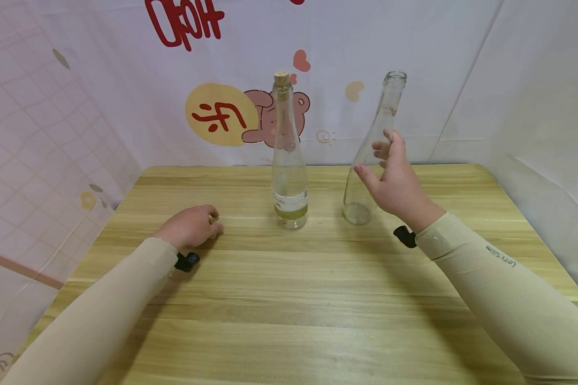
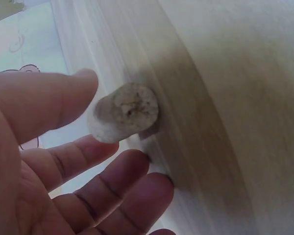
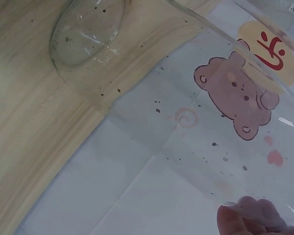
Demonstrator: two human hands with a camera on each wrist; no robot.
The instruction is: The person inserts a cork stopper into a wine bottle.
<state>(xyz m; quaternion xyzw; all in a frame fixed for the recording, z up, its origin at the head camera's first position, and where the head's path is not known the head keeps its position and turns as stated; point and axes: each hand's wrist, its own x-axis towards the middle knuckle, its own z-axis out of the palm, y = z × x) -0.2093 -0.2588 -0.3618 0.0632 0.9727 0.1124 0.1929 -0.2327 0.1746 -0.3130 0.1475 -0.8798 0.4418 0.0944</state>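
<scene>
R hand (image 1: 395, 184), fingers spread, by 1 uncorked bottle (image 1: 378, 126) nr table's (image 1: 270, 299) far edge: prob. stiff, slick, fragile; grip neck (image 1: 391, 99). L hand (image 1: 189, 224), fingers loose, nr light-looking cork (image 2: 131, 108).

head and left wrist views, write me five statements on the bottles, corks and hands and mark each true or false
1. The clear glass bottle with a white and yellow-green label has a tan cork stopper in its mouth. True.
2. The plain clear glass bottle is corked too. False: its mouth is open.
3. The right hand is nearest the labelled bottle. False: it is at the plain one.
4. A loose, pale cylindrical cork is by the left hand. True.
5. Both bottles lie sideways on the light wooden table. False: both stand upright.
</scene>
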